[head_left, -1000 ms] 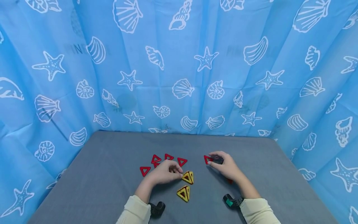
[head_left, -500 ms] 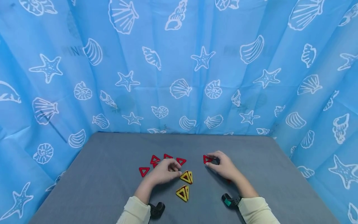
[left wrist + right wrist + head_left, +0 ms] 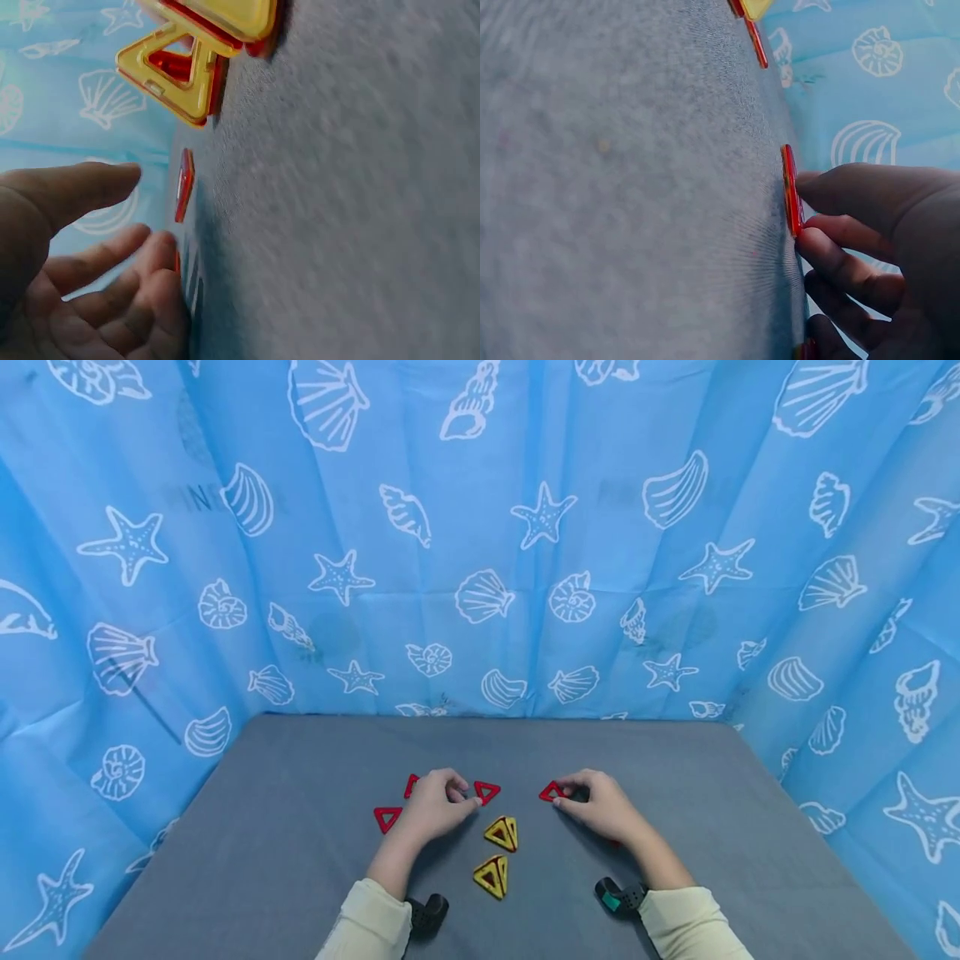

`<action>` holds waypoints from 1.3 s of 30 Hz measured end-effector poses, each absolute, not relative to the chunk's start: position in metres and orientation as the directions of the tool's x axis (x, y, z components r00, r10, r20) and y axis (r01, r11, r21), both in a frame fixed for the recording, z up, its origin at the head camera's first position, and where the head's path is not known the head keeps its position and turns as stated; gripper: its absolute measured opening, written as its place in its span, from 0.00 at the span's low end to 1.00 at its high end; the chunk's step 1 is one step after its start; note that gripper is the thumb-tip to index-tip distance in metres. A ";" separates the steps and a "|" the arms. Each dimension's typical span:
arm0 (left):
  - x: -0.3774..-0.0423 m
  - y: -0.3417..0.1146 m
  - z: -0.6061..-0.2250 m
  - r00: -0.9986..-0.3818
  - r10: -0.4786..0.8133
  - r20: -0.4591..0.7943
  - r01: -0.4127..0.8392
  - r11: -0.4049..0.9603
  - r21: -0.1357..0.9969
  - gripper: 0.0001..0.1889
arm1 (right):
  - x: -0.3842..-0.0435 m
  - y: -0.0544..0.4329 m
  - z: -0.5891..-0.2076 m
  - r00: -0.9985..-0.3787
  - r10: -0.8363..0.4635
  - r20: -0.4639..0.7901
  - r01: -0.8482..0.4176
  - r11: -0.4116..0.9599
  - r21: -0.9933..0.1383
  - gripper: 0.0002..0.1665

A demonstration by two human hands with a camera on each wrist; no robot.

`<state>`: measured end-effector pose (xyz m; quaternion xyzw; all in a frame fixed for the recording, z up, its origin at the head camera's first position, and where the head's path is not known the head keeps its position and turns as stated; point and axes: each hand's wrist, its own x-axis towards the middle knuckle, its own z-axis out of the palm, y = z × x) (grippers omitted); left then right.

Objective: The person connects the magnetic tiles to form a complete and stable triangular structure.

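In the head view, my right hand (image 3: 606, 807) pinches a red triangular magnetic tile (image 3: 547, 794) between thumb and fingers. That same red tile (image 3: 789, 191) lies low on the cloth in the right wrist view, thumb and fingertips at its edge. My left hand (image 3: 437, 806) hovers beside another red triangular tile (image 3: 478, 792). Its fingers are loosely bent, thumb apart, with nothing between them in the left wrist view. Two yellow triangular pieces (image 3: 512, 833) with red undersides stand on the table nearer me; a yellow triangle face (image 3: 196, 96) shows large in the left wrist view.
Left of my left hand lie more red tiles, one in plain sight (image 3: 381, 818) and one partly covered (image 3: 410, 787). Another red tile (image 3: 616, 843) peeks out beneath my right wrist. A grey cloth (image 3: 300, 860) covers the table; a blue shell-print curtain (image 3: 450, 635) hangs around it.
My left hand has moved away from the yellow pieces, forward toward the red tiles, now covering some of them. The red tile at my right fingertips has turned and shifted slightly nearer me.
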<state>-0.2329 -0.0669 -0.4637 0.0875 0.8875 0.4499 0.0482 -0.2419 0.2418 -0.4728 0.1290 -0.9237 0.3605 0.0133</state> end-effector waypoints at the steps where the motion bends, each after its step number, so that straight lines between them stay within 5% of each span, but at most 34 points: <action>1: -0.234 -0.065 -0.462 -0.979 0.201 -0.028 0.098 0.591 0.801 0.19 | -0.242 0.242 -0.472 -0.968 -0.222 0.115 -0.242 0.711 -0.660 0.17; 7: -0.238 -0.052 -0.457 -0.982 0.169 -0.084 0.047 0.648 0.760 0.27 | -0.241 0.239 -0.470 -0.976 -0.202 0.082 -0.206 0.737 -0.644 0.15; 21: -0.239 -0.034 -0.462 -0.998 0.059 -0.025 0.028 0.749 0.662 0.22 | -0.238 0.238 -0.470 -0.957 -0.270 0.110 -0.278 0.734 -0.619 0.13; 39: -0.238 -0.036 -0.462 -0.992 0.123 -0.008 0.091 0.770 0.631 0.14 | -0.237 0.233 -0.466 -0.962 -0.257 0.098 -0.263 0.756 -0.599 0.10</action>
